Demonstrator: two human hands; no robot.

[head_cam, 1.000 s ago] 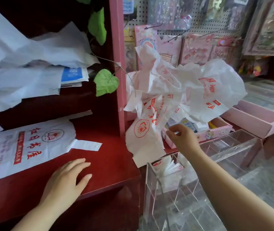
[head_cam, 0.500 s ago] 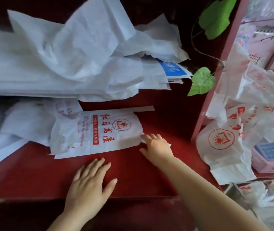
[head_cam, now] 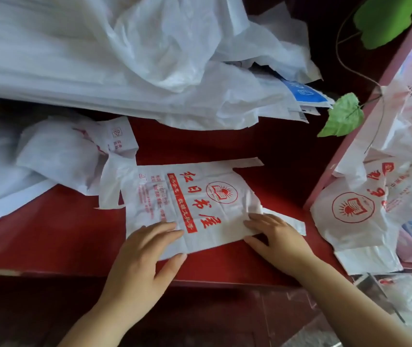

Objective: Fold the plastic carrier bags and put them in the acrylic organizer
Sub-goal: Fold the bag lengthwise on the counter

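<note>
Two hands are on one bag (head_cam: 195, 204), which lies flat and printed side up on the red shelf (head_cam: 49, 244), its two handle strips pointing right.

Left hand (head_cam: 144, 259): fingers extended and spread, pressing on the bag's near edge, with the thumb off the bag on bare shelf. It grips nothing.

Right hand (head_cam: 277, 239): fingers lie on top of the bag's near right corner, by the nearer handle strip, and the thumb sits at the bag's edge. Whether the corner is pinched or only pressed cannot be told.

Surroundings, placed from the bag:
- A loose pile (head_cam: 149, 58) of white bags lies beyond it.
- Crumpled bags (head_cam: 62, 154) lie to its left, touching it.
- Hanging bags (head_cam: 355, 211) with the same print are to its right, apart from it.
- The organizer (head_cam: 385, 294) is to the right and nearer, partly in view. What look like white bags show inside, but they are blurred.

Assessment: the step in hand is laying out and flattening this bag before the first fold. No fold is made yet, and creases show across the print.

The next move calls for one hand to pin the bag while the other takes hold of an edge or the handle end and brings it over squarely. The film is thin and may slide on the shelf, so the pinning pressure matters. The folded bag must be narrow enough to fit the organizer.
</note>
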